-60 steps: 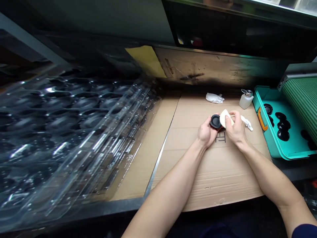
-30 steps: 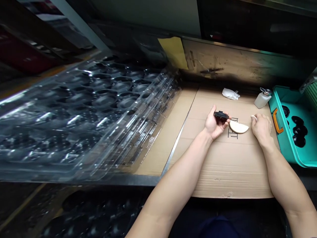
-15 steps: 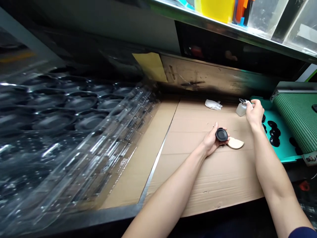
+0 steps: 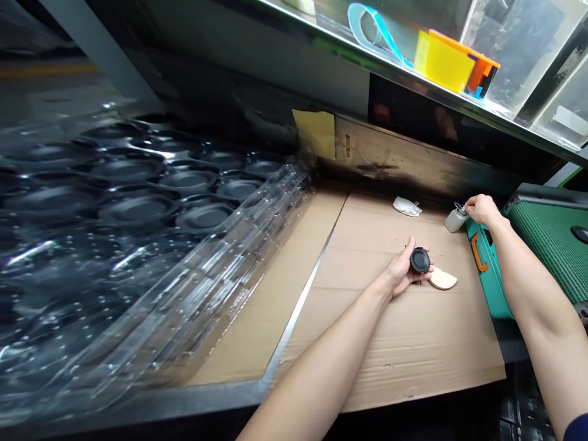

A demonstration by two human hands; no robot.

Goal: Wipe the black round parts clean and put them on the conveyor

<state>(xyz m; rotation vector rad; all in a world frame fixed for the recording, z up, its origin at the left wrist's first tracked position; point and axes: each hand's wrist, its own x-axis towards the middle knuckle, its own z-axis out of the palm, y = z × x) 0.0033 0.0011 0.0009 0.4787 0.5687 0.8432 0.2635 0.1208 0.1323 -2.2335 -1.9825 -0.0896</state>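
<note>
My left hand [image 4: 404, 269] is closed around a round black cap-like part [image 4: 419, 260], its dished face turned up toward me. Just right of those fingers, a pale half-round pad [image 4: 443, 279] lies on the cardboard. At the back right, my right hand [image 4: 482, 209] has its fingers pinched together beside the metal top of a small whitish dispenser bottle [image 4: 454, 220]. What the right fingertips hold is hidden. A crumpled white cloth [image 4: 407, 206] rests left of the bottle.
Clear plastic trays [image 4: 239, 257] with many round black parts fill the left side. A teal bin [image 4: 498, 282] with an orange handle and a green conveyor belt [image 4: 546, 239] stand at right. Overhead runs a shelf [image 4: 340, 46] holding a yellow container [image 4: 443, 61].
The view has shifted, so more shelf shows. My right hand keeps near the bottle's top, and the white piece seen in its fingers earlier is now hidden. The left hand still holds the black part.
</note>
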